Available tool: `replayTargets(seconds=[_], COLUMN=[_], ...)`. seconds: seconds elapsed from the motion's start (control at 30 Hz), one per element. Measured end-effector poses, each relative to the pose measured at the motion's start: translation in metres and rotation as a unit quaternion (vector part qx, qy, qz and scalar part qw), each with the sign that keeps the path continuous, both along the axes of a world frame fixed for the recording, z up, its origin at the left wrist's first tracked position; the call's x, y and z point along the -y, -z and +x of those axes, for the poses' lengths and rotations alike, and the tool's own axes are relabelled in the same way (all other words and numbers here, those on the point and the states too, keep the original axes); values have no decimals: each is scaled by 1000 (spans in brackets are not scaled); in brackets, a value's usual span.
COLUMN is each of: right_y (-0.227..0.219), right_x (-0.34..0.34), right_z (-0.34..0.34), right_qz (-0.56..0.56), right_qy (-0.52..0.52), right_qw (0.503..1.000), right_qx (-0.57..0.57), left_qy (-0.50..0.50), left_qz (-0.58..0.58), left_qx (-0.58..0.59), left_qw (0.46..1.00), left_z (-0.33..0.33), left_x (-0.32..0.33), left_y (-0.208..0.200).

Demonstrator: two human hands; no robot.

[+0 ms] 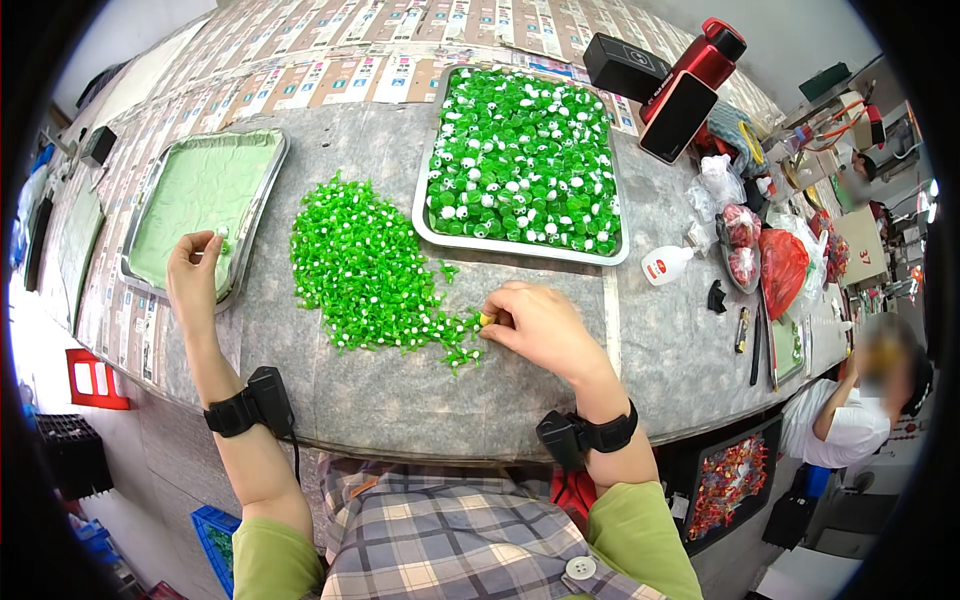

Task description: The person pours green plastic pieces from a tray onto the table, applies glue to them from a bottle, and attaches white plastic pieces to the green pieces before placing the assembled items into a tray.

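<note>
The right hand point(540, 325) pinches a small yellow-green piece point(487, 319) at the green pile's point(365, 268) 4 o'clock edge. The left hand point(195, 270) grasps a white bit point(220, 236) over the empty tray's point(262, 196) rim. At 12 o'clock sits the full tray point(423, 180); a white glue bottle point(664, 265) lies at 3 o'clock.

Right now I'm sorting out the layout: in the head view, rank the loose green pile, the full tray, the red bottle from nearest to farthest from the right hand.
From the right hand:
1. Loose green pile, touching its left.
2. Full tray, behind it.
3. Red bottle, far back right.
</note>
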State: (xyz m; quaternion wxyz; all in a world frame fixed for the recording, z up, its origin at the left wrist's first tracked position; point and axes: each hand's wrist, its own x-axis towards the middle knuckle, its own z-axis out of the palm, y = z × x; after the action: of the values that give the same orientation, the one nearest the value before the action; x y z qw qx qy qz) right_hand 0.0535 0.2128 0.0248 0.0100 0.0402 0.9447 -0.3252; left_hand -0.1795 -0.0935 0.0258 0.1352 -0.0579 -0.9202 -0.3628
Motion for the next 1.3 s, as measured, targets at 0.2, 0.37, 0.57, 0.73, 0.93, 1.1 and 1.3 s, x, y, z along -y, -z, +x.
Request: replayTargets(seconds=[0.2,0.37,0.57,0.73,0.93,1.1,1.3], right_y=[-8,-22,-52,-52,17,17,-24], right_x=[0,7,-7,-95,-150,-145,-95], right_z=[-1,1,10,67,100,85,56], right_qz=[-13,-98,-117,-76,-21,-102,-258], right_qy=[-16,-3,95,447,482,435,339], right_qw=[1000,992,972,799,839,888,856], right_qx=[-18,-79,-179,-395,-251,-109,-291], left_qy=[198,434,433,392,375,372,363], left_qz=[175,201,296,420,456,488,495], left_qx=[26,376,420,412,434,463,490], left_qw=[964,794,741,707,681,640,618], left_z=[57,137,136,129,131,131,132], left_x=[-65,-132,-142,-142,-141,-138,-135], left_y=[-17,-18,2,-3,-1,0,3])
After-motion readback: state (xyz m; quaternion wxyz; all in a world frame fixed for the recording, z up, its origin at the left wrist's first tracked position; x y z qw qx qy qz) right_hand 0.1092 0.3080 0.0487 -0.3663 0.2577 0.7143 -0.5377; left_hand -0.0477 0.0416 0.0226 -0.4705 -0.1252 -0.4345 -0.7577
